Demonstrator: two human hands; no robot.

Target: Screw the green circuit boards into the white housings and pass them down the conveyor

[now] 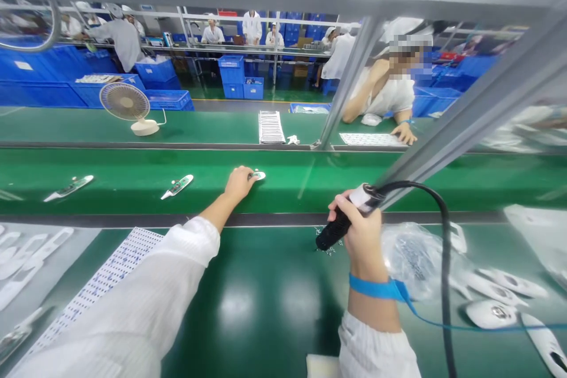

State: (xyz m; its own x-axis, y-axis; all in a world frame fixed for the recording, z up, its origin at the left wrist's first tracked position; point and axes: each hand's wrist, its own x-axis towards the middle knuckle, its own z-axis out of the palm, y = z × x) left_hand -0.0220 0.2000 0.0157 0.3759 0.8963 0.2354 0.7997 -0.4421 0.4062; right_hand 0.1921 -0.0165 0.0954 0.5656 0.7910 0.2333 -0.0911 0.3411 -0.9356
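Observation:
My left hand reaches across to the green belt, its fingers closed on a white handheld device half with a green circuit board showing. Most of that piece is under the fingers. My right hand is wrapped round a black electric screwdriver, its cable arching away to the right. The tool's lower end points down at a scatter of small screws on the green bench. Two similar open housings with circuit boards lie farther left on the belt.
Right of my right hand lie a clear plastic bag and several white housings. A dotted sheet and white shells are at left. A slanted metal post crosses the right side. Beyond the belt are a fan and a co-worker.

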